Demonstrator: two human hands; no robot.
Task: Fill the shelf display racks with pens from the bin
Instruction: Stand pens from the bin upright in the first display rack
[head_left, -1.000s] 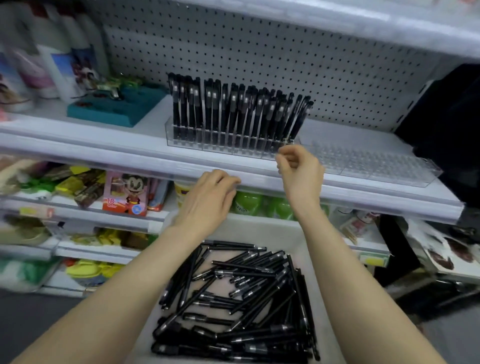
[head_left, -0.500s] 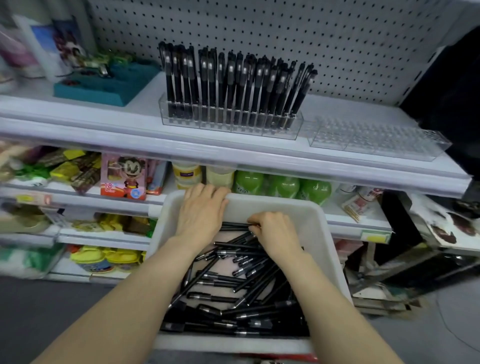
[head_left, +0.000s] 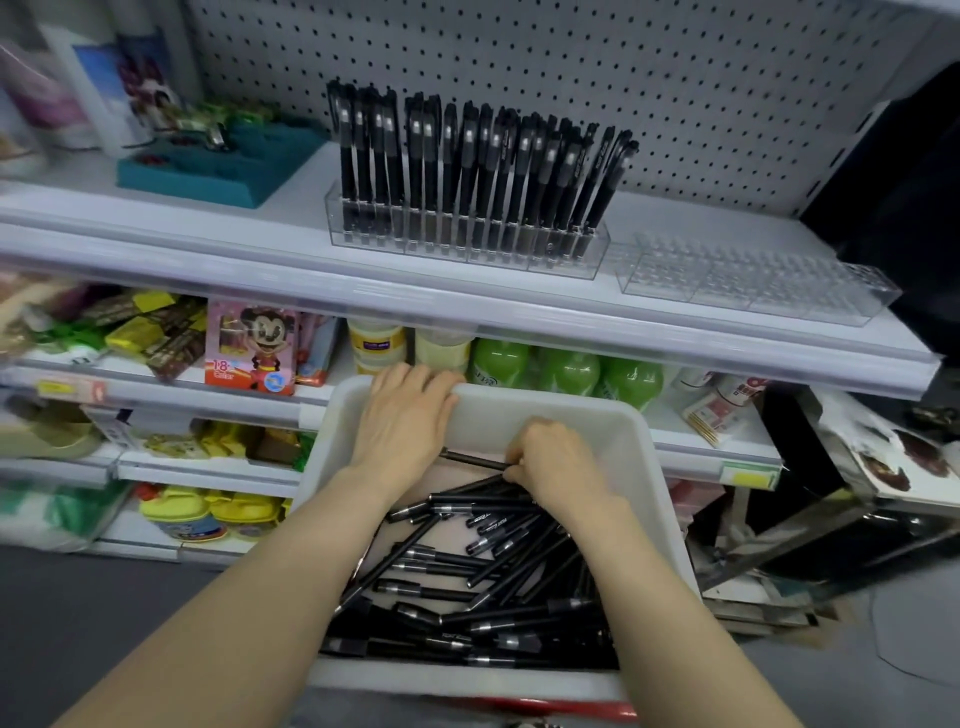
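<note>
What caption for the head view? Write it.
Right hand pinches black pen inside white plastic bin; left hand on its rim.

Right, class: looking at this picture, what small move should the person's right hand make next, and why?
Probably lift the pen the right hand pinches out of the bin toward the empty rack. That hand curls round it, the pen-filled rack looks full, and the left hand rests on the bin's rim.
</note>
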